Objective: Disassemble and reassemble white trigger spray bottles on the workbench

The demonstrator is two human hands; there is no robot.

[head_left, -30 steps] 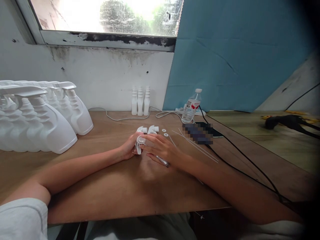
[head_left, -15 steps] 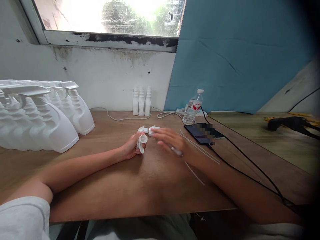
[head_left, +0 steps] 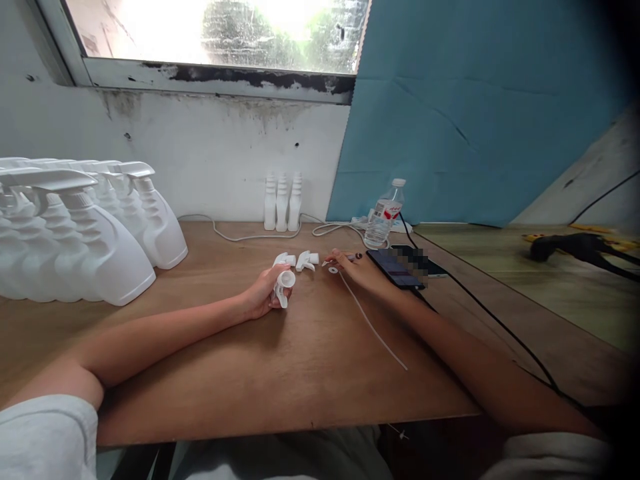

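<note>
with our left hand (head_left: 261,293) we grip a white plastic trigger spray head (head_left: 287,280), fingers closed round it, its round opening facing us, near two more white plastic spray heads (head_left: 307,261) on the brown wooden table (head_left: 250,373). our right hand (head_left: 350,264) bends its fingers round a slender tool (head_left: 357,256) beside a flat white ring (head_left: 333,271) and a thin white tube (head_left: 373,326); we cannot tell whether its fingertips pinch anything else

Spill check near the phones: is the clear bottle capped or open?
Capped. The clear bottle has its white cap seated on the neck, and it stands on its base behind the dark phone.
</note>
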